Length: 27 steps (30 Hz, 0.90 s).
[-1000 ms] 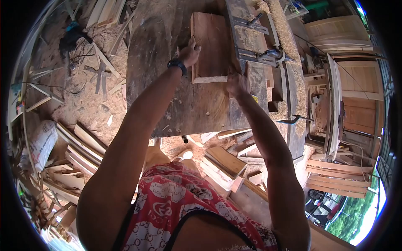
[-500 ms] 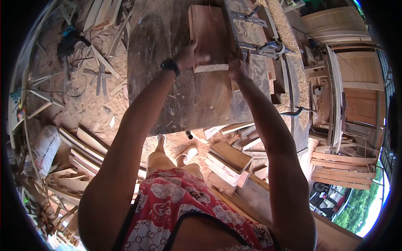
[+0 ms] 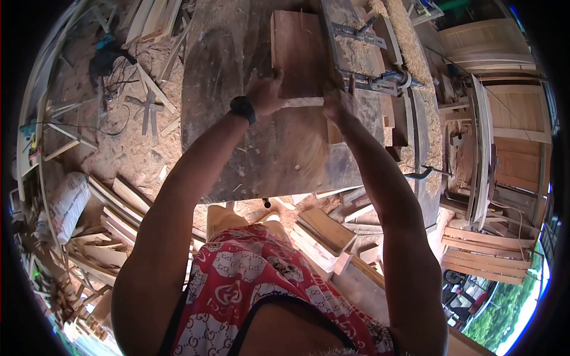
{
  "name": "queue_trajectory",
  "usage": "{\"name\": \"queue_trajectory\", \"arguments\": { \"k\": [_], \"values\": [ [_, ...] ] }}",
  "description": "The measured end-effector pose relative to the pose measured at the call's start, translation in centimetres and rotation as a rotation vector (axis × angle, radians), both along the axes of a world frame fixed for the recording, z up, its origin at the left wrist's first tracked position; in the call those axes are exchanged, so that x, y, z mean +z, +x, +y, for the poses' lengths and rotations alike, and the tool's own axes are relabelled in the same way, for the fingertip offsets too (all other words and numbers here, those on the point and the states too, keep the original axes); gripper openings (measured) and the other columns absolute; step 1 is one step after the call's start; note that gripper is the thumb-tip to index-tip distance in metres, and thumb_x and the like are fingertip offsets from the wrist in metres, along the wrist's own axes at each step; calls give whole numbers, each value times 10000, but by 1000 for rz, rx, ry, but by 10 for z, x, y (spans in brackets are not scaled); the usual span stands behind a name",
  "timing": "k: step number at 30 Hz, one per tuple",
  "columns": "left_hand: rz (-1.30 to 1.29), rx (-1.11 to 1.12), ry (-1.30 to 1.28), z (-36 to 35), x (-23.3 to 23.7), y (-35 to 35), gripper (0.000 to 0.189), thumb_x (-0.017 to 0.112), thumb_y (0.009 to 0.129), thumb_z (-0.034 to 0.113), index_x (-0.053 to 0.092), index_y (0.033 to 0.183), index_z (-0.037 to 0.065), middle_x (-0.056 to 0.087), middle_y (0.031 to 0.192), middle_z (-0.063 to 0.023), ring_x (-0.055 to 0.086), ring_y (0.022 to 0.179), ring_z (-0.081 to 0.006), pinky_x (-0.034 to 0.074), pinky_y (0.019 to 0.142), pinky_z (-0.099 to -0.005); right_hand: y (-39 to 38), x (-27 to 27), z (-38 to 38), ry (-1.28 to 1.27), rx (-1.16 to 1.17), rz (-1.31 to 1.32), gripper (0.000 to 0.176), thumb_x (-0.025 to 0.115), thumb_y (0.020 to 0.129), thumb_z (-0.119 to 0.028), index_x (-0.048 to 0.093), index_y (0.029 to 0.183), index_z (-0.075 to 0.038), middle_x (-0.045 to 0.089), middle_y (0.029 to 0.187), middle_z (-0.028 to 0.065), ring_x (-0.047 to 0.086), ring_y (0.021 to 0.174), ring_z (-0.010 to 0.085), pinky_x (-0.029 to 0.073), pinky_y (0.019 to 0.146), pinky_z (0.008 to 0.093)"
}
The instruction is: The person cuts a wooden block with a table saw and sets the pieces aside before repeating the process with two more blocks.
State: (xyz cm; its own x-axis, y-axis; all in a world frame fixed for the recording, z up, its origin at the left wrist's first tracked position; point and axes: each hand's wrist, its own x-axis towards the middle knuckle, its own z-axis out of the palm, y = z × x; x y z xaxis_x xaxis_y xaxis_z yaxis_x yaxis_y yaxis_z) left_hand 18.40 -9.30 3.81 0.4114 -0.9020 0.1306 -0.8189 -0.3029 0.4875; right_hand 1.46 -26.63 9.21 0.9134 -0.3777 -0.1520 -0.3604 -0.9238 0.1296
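Observation:
A thick reddish-brown wooden board [image 3: 298,54] lies flat on the worn worktable [image 3: 255,160], its pale cut end toward me. Along its right side runs a dark straight fence [image 3: 330,44]. My left hand [image 3: 265,95], with a black watch on the wrist, grips the board's near left corner. At the near right corner, my right hand [image 3: 340,105] is closed on the board beside the fence, one finger pointing forward. The undersides of both hands' grips are hidden.
Right of the fence are metal brackets [image 3: 359,34] and a cylindrical metal tool part [image 3: 399,79], with wood shavings [image 3: 408,44] around them. A blue clamp [image 3: 420,173] sits at the right edge. Stacked timber [image 3: 326,228] lies below the table's near edge, and a white sack [image 3: 64,204] stands left.
My left hand has come down from open fingers over the board to a grip on its near left corner. My right hand stays at the near right corner.

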Motion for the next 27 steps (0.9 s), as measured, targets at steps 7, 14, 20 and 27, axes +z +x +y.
{"name": "queue_trajectory", "arguments": {
  "k": [7, 14, 20, 27],
  "values": [
    [-14, 68, 73, -16, -6, 14, 948, 753, 734, 381, 368, 1476, -65, 722, 992, -211, 687, 981, -379, 256, 1136, -654, 18, -21, -19, -143, 58, -128, 416, 496, 895, -170, 674, 1260, -79, 573, 1424, 101, 261, 1505, 261, -58, 1239, 542],
    [72, 91, 74, -29, -13, 33, 978, 792, 707, 327, 352, 1484, -72, 666, 1103, -305, 642, 1071, -433, 516, 929, -446, 41, -9, -24, -69, -48, 103, 588, 577, 832, -144, 523, 1416, -103, 472, 1501, 107, 162, 1524, 247, 32, 1243, 541],
    [87, 107, 51, -36, -5, 41, 1009, 805, 692, 352, 351, 1486, -75, 655, 1113, -331, 643, 1084, -434, 518, 933, -436, 52, -23, -39, -65, -8, -59, 425, 514, 898, -156, 653, 1290, -67, 494, 1503, 103, 186, 1528, 224, -51, 1242, 526],
    [111, 74, 67, -49, -4, 62, 1029, 796, 702, 361, 316, 1504, -70, 658, 1104, -326, 648, 1064, -435, 516, 938, -435, 72, 1, -38, -57, -54, 21, 383, 554, 895, -156, 689, 1252, -126, 433, 1554, 29, 157, 1535, 233, -9, 1251, 508]
  ]
}}
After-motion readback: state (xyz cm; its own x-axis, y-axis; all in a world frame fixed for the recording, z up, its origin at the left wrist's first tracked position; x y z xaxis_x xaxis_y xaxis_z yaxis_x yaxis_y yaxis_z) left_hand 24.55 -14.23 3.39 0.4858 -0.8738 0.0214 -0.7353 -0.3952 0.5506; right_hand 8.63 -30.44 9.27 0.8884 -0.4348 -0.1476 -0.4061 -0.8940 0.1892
